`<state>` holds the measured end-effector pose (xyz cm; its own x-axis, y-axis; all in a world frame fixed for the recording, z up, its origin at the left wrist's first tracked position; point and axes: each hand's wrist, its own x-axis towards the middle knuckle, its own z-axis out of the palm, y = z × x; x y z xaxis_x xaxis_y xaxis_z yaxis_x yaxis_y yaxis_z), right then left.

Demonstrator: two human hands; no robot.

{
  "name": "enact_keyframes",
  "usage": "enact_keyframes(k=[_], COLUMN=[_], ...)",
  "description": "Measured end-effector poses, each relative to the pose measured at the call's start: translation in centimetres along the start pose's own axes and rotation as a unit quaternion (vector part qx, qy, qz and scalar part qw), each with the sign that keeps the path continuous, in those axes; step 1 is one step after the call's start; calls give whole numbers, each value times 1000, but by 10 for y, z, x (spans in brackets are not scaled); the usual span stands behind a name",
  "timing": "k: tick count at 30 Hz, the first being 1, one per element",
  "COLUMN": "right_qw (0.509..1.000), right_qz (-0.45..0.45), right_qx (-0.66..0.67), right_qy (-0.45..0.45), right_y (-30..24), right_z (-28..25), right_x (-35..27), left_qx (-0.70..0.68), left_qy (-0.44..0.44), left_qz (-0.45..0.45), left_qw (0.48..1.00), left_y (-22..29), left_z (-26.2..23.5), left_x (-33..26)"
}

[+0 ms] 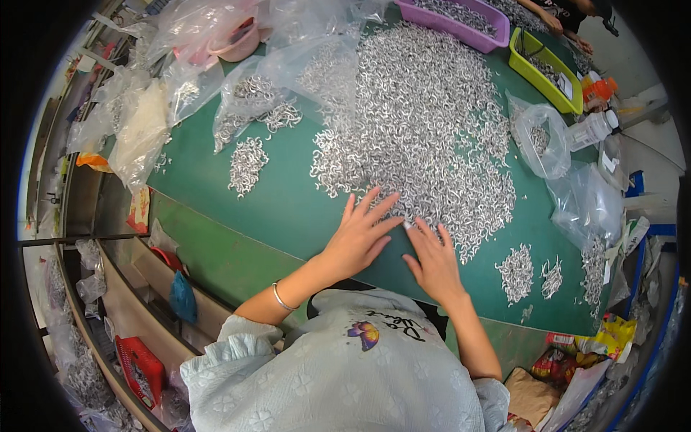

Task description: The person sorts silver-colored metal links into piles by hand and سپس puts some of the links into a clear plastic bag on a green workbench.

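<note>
A broad heap of small, curved silvery metal pieces (432,108) covers the middle of a green tabletop (281,209). My left hand (363,234) lies at the heap's near edge with its fingers spread, their tips touching the pieces. Close to its right, my right hand (433,259) is also open, fingertips at the same edge. Neither hand grips anything. A small separate pile (247,167) of the curved pieces lies left of the heap. To the right of my right hand are another small pile (516,273) and a smaller one (551,279).
Clear plastic bags (252,93) with more pieces lie at the left and back. A purple basket (461,25) and a green basket (545,72) stand at the far right, near another person's arm (547,18). A clear bottle (592,131) and bags line the right edge.
</note>
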<state>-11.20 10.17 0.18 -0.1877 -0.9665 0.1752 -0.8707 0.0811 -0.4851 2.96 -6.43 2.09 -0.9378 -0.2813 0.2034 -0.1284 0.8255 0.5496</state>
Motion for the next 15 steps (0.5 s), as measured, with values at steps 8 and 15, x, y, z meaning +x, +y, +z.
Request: enact_keyframes(k=[8,15], right_qw=[993,974], right_qz=[47,113], right_qx=[-78,-105], right_qy=[70,164], right_y=[44,82], right_z=[-21,-26], right_x=[3,21], left_qx=[-41,9], left_qy=[-52,15], left_qz=[14,-14], left_qw=[998,1000], left_y=[-16,-10], left_z=[18,22], left_x=[-20,8])
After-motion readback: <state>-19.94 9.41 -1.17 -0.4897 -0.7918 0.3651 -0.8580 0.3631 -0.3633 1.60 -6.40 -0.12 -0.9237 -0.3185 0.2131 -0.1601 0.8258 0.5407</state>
